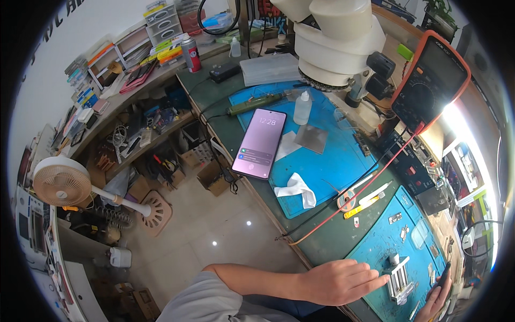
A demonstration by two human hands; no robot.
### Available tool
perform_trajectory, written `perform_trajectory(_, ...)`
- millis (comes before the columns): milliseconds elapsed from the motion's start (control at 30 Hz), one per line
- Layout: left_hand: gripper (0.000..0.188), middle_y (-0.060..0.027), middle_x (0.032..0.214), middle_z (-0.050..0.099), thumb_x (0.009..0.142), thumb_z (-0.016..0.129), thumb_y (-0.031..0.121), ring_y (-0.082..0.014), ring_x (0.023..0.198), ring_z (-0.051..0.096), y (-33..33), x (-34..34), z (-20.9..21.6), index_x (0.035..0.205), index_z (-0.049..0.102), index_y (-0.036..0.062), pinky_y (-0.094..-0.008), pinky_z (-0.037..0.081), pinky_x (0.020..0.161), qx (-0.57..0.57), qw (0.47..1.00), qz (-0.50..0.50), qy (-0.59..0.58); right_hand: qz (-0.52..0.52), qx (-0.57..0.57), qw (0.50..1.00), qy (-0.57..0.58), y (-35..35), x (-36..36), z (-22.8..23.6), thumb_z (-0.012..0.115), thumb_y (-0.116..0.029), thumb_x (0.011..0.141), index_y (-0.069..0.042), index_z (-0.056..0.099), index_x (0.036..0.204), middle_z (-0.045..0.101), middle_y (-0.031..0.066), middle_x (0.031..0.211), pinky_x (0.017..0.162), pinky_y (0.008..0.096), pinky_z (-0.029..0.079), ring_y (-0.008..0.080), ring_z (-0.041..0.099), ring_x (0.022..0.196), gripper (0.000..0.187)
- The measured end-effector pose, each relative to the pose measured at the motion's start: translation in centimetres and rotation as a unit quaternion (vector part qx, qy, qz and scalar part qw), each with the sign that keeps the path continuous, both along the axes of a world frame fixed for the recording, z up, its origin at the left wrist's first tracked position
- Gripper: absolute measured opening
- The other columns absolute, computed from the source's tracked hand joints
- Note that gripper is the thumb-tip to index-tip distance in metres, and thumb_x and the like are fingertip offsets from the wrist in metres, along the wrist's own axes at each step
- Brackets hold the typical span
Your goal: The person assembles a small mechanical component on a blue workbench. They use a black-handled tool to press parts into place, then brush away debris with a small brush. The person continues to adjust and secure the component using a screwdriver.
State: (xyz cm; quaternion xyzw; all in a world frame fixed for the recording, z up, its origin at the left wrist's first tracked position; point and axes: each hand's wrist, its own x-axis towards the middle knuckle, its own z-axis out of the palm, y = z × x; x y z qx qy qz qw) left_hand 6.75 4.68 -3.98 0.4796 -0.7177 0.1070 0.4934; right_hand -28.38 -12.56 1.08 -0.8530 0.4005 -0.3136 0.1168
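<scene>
My left hand (346,282) reaches across the near edge of the bench, its fingers curled together and the index fingertip at the left edge of a small metal clamp holder (398,280). Its thumb is hidden, and I cannot make out what, if anything, the fingers hold. The clamp has parallel rails and a round knob, and lies on the nearer blue work mat (370,247). To the clamp's right, my right hand (435,301) is closed around a slim black pen-like tool (446,275), pointing up and away; its exact kind is unclear.
A lit smartphone (258,142) lies partly on the farther blue mat beside a white cloth (296,191) and a dropper bottle (302,109). A microscope (335,43) and an orange-framed multimeter (432,80) overhang the bench. A red test lead (357,201) crosses it. A fan (63,181) stands left.
</scene>
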Motion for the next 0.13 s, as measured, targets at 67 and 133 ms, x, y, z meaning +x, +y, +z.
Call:
perform_trajectory(67,0.049,-0.0067,0.116,0.065,0.095,0.063,0.011,-0.0184,0.094,0.066,-0.07,-0.07,-0.11,0.143,0.061,-0.0004,-0.0293,0.057,0.078,0.001,1.0,0.001,0.002,-0.01,-0.004,1.0,0.007,0.44,0.71,0.57,0.052,-0.015,0.109,0.008,0.053,0.152,0.062,0.0217,0.149,0.105,0.0339,0.049,0.0285,0.06,0.132,0.048)
perform_trajectory(133,0.05,-0.0067,0.116,0.065,0.095,0.063,0.011,-0.0185,0.094,0.067,-0.04,-0.02,-0.09,0.144,0.061,0.0,-0.0294,0.057,0.079,-0.001,1.0,0.002,0.008,-0.05,0.078,0.994,-0.052,0.33,-0.16,0.07,0.053,-0.018,0.11,0.002,0.046,0.158,0.059,0.0146,0.141,0.096,0.0293,0.047,0.0194,0.057,0.117,0.052)
